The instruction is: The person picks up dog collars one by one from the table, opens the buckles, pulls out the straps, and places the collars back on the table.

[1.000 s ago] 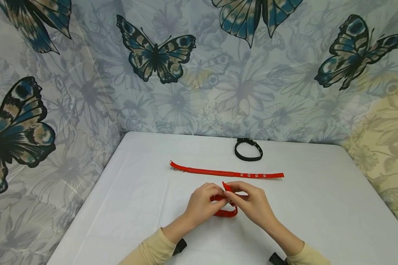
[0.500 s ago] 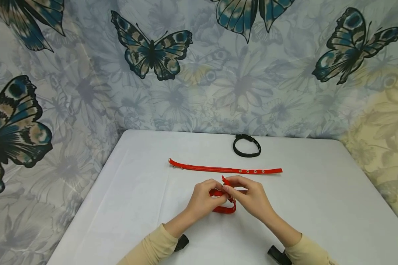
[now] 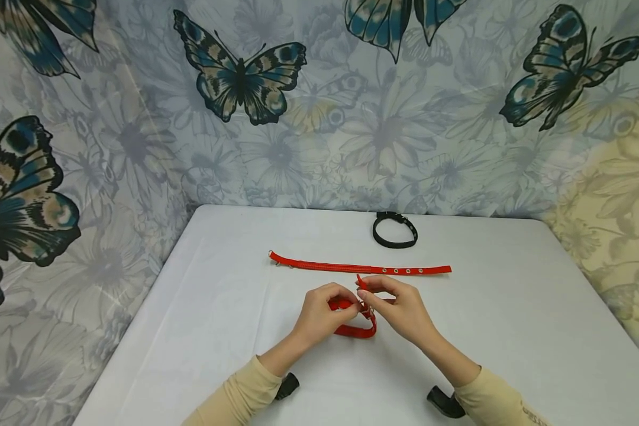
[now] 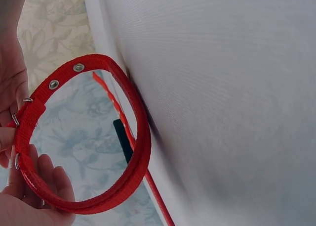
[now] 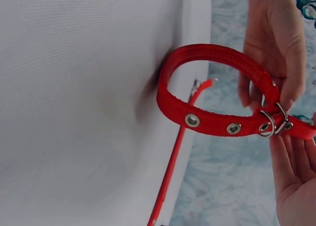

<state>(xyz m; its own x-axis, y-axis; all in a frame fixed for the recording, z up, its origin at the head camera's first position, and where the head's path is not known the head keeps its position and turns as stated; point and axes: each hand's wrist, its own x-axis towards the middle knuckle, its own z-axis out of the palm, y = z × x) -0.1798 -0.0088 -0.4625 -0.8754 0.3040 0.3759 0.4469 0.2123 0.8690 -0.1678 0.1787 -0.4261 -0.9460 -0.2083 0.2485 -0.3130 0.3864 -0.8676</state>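
Observation:
A red dog collar, bent into a loop, is held between both hands, its strap threaded through the metal buckle. My left hand pinches the collar beside the buckle; in the left wrist view its fingers lie along the lower left of the loop. With thumb and fingers, my right hand grips the strap's pointed tip, which sticks out past the buckle. Silver eyelets run along the strap, and a D-ring hangs by the buckle. The loop's lower edge is close over the white table.
A second red collar lies unbuckled and straight across the table just beyond the hands. Farther back, near the table's far edge, rests a black collar closed in a ring. Butterfly-patterned cloth hangs behind the white table.
Both hands have shifted slightly forward with the looped collar, toward the straight red one. Their hold looks the same. The head view has tilted down a little.

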